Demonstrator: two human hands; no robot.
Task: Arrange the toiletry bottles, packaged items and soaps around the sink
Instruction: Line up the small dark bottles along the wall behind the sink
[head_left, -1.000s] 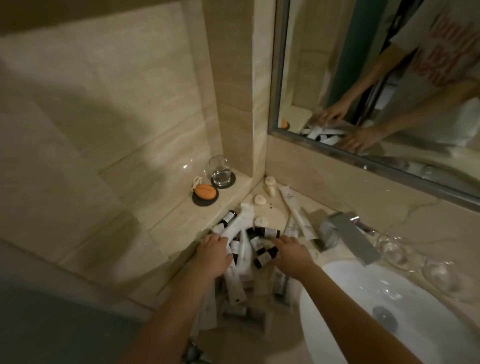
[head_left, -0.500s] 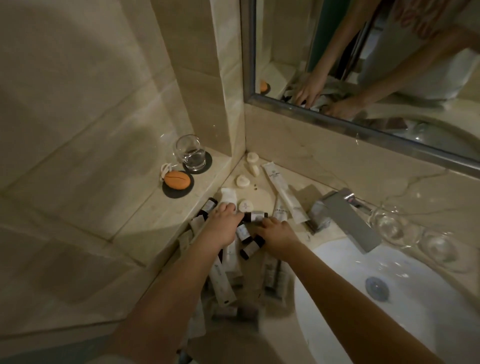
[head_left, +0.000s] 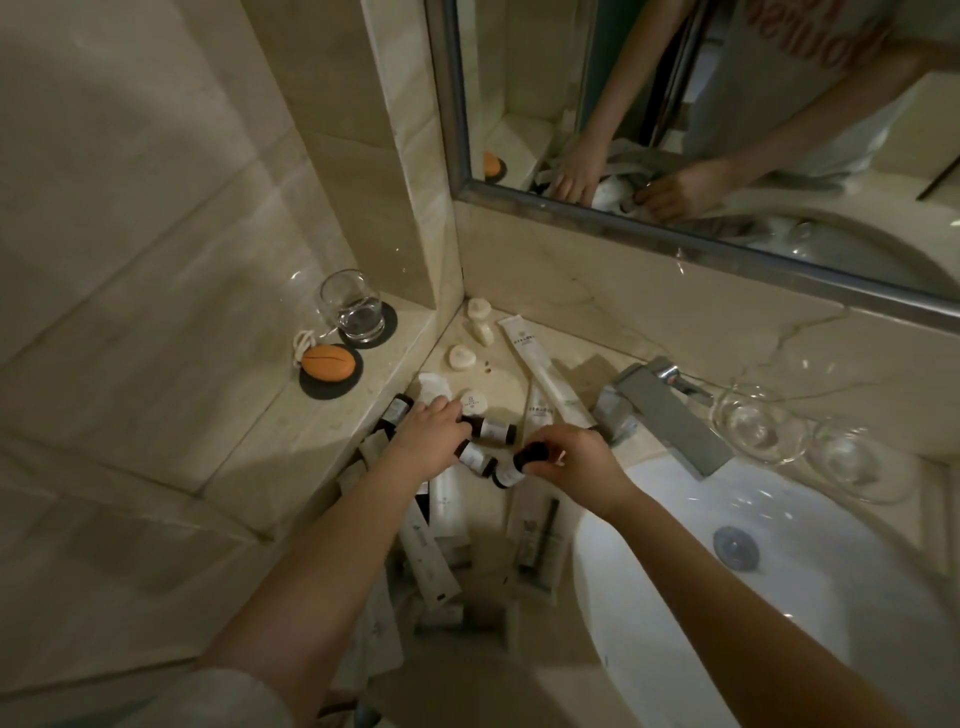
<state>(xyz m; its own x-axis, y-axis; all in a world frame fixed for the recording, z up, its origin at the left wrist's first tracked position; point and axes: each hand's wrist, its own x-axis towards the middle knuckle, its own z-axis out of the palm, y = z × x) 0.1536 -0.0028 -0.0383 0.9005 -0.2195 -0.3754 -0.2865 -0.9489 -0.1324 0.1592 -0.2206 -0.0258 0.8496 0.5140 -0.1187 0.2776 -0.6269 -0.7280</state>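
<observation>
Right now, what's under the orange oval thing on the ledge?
A dark round coaster sits under the orange oval thing; its rim shows at the front and left. The coaster's middle is covered, so anything between them cannot be seen.

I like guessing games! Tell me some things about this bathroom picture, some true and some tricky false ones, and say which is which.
1. The glass tumbler has water in it. True.
2. The orange oval thing lies in the sink. False: it sits on a dark coaster on the ledge.
3. The right hand holds a small dark bottle. True.
4. Water is pouring from the faucet. False: no stream shows.
</observation>
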